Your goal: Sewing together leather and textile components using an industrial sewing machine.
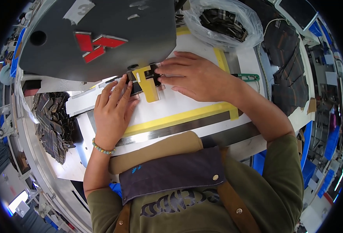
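Observation:
Under the head of a dark grey sewing machine (101, 54) with a red emblem, both hands work at a small dark piece of fabric (136, 87). A yellow plate (150, 91) lies across the middle of it and hides part of it. My left hand (113, 103), with a beaded bracelet at its wrist, rests at the fabric's left side, fingers stretched out. From the right, my right hand (198, 75) reaches in with its fingers extended and apart, their tips at the fabric's right edge. The machine head hides the needle area.
Dark checked pieces lie heaped (53, 124) at the left. A clear plastic bag (194, 27) of dark pieces stands at the back. Green thread snips (247, 77) lie right of my right wrist. Dark checked cloth (284, 62) lies farther right. Yellow tape (179, 118) edges the white worktop.

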`<action>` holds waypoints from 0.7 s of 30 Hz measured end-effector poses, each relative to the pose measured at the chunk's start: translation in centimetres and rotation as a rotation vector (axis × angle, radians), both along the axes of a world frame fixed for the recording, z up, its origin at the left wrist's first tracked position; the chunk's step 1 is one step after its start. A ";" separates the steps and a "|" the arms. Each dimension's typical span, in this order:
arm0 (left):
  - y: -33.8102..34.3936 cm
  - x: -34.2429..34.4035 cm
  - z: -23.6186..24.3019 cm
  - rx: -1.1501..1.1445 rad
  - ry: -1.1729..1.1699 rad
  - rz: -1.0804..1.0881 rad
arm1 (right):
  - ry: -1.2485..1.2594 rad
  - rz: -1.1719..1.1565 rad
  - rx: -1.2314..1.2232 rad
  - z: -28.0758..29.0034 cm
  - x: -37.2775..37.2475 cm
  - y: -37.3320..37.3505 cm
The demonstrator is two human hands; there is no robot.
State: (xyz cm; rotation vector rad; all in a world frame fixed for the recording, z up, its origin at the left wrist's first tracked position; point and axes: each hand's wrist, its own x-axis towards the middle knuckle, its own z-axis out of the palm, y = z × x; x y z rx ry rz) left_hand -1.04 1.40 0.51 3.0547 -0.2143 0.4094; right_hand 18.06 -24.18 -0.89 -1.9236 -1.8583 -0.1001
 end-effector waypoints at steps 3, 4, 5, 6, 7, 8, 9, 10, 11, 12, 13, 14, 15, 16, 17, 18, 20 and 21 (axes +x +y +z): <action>0.1 0.0 -0.1 0.002 -0.006 0.003 | 0.002 0.001 0.003 0.2 0.1 0.0; 0.1 0.0 -0.2 -0.003 -0.011 0.000 | 0.004 0.001 -0.024 0.2 0.2 -0.1; 0.1 0.0 -0.2 -0.003 -0.008 0.002 | 0.006 0.001 -0.051 0.2 0.2 -0.2; 0.2 0.0 -0.1 -0.006 -0.002 -0.005 | 0.008 0.003 -0.051 0.4 0.1 -0.4; 0.2 0.0 -0.1 -0.008 0.005 -0.010 | 0.036 -0.017 -0.039 0.7 -0.1 -0.5; 0.1 0.0 0.0 -0.007 0.007 -0.006 | 0.064 -0.038 -0.028 0.8 -0.2 -0.6; 0.1 0.0 0.1 -0.010 0.025 -0.009 | 0.065 -0.034 -0.027 0.5 -0.2 -0.5; 0.0 0.2 0.2 -0.016 0.041 -0.016 | 0.042 -0.037 -0.025 0.0 -0.3 -0.4; 0.0 0.2 0.4 -0.018 0.041 -0.017 | 0.019 -0.040 -0.023 -0.2 -0.4 -0.4; 0.0 0.3 0.6 -0.028 0.063 -0.035 | 0.018 -0.041 -0.025 -0.2 -0.3 -0.5; 0.1 0.3 0.7 -0.034 0.084 -0.049 | 0.031 -0.035 -0.033 -0.2 -0.3 -0.4; 0.2 0.3 0.8 -0.033 0.084 -0.046 | 0.044 -0.028 -0.042 -0.1 -0.3 -0.4; 0.4 0.3 0.9 -0.048 0.088 -0.062 | 0.044 -0.025 -0.040 -0.1 -0.2 -0.3; 0.6 0.2 0.9 -0.066 0.092 -0.081 | 0.043 -0.031 -0.045 -0.1 -0.3 -0.3; 0.8 0.2 0.8 -0.068 0.092 -0.080 | 0.042 -0.036 -0.050 -0.1 -0.3 -0.3; 1.0 0.3 0.8 -0.072 0.089 -0.086 | 0.042 -0.035 -0.051 -0.1 -0.3 -0.3; 1.1 0.3 0.7 -0.077 0.086 -0.091 | 0.040 -0.030 -0.027 0.1 -0.3 -0.3; 1.2 0.3 0.8 -0.088 0.091 -0.091 | 0.039 -0.029 -0.027 0.1 -0.3 -0.3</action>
